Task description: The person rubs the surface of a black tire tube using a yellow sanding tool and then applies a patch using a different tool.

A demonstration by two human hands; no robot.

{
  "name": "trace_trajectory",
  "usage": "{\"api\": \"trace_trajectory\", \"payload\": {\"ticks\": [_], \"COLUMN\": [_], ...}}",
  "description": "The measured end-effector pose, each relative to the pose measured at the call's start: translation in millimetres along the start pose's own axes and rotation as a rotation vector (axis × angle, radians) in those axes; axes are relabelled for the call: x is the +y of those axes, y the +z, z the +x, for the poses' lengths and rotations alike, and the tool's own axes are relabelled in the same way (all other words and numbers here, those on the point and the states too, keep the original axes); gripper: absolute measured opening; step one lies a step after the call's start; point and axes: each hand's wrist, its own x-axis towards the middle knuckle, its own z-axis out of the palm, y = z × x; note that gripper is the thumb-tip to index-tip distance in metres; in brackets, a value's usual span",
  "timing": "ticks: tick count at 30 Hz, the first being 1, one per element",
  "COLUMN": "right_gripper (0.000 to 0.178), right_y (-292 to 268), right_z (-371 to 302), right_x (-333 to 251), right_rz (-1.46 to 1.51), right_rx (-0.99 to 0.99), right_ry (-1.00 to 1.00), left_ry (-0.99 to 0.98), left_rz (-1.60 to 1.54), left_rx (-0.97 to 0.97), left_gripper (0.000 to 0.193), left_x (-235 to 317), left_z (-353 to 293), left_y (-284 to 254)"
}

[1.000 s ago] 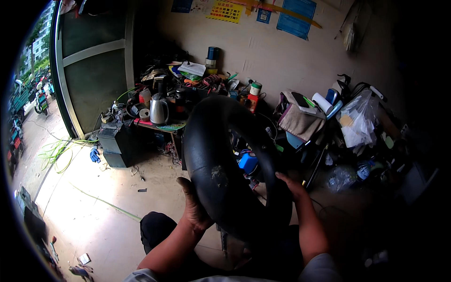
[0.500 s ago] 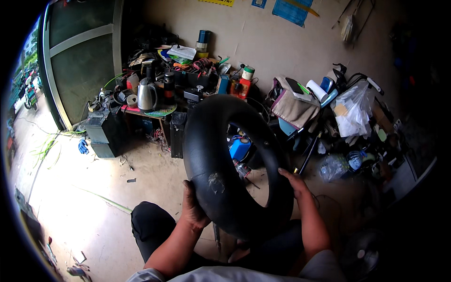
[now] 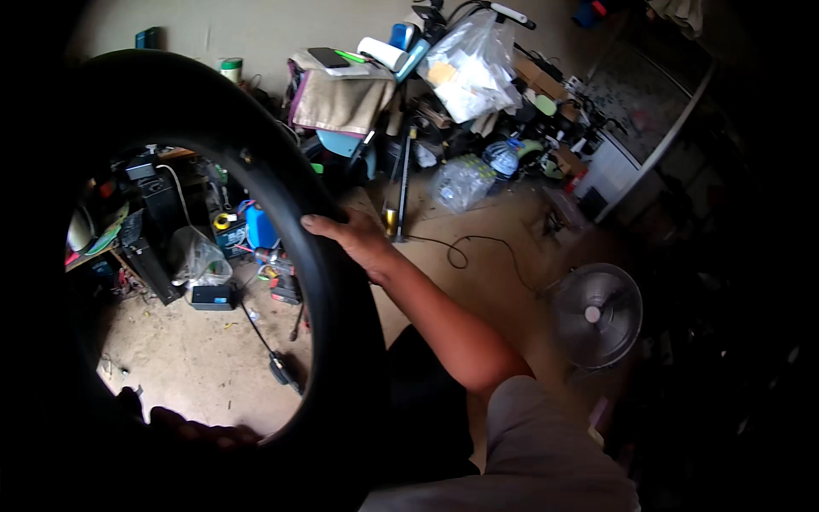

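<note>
A fat black inflated inner tube [image 3: 328, 341] fills the left of the head view, raised close to the camera. My right hand [image 3: 363, 243] grips its right side, thumb laid over the inner edge. The fingers of my left hand [image 3: 200, 428] curl over the lower inner edge, dark in shadow; the rest of that hand is hidden. A small valve stub [image 3: 246, 156] shows on the tube's upper inner side. Through the hole I see a cordless drill [image 3: 284, 286], a small black box [image 3: 213, 297] and a clear plastic bag [image 3: 205, 258] on the floor.
A standing fan [image 3: 595, 314] is at the right. Beyond my right hand lie a black cable [image 3: 465, 256], a floor pump [image 3: 403, 188], a bagged bundle of plastic [image 3: 462, 183] and a large water bottle [image 3: 502, 158]. A cloth-draped stool [image 3: 341, 102] and a white bag [image 3: 473, 72] stand behind.
The inner tube has come up nearer the camera and to the left, its hole now facing me more squarely. My view has swung right, bringing the fan in fully. Both hands keep hold.
</note>
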Motion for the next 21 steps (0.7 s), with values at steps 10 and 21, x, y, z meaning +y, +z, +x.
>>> {"api": "trace_trajectory", "payload": {"ticks": [10,21], "right_gripper": [0.074,0.067], "right_y": [23.3,13.3], "right_z": [24.1,18.5], "right_x": [15.8,21.4], "right_rz": [-0.015,-0.083], "right_rx": [-0.077,-0.098], "right_ry": [0.035,0.101], "left_ry": [0.022,0.023], "left_rz": [0.118,0.025], "left_rx": [0.094,0.01], "left_gripper": [0.126,0.128], "left_x": [16.2,61.7], "left_z": [5.5,-34.2], "left_y": [-23.1,-23.0]}}
